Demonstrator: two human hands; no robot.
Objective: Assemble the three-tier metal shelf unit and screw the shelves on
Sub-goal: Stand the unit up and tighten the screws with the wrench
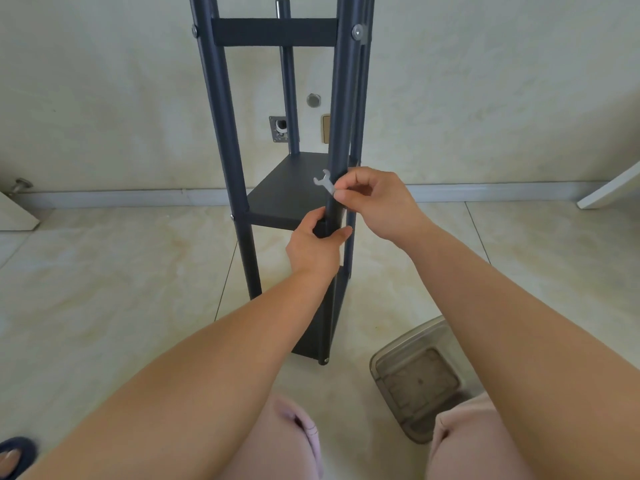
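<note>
A dark metal shelf unit (239, 133) stands upright on the tiled floor in front of me, with a top shelf (273, 32), a middle shelf (287, 195) and a lower shelf (318, 327) between round posts. My left hand (317, 244) grips the near right post (341, 116) at the corner of the middle shelf. My right hand (377, 202) pinches a small flat silver wrench (325, 181) right beside that post, just above my left hand. Silver bolt heads show on the posts at the top shelf.
A clear plastic container (415, 375) sits on the floor at the lower right, close to my right knee. A wall with a skirting board stands behind the unit. A white board edge (609, 188) leans in at the right. A sandalled foot (14, 455) shows at bottom left.
</note>
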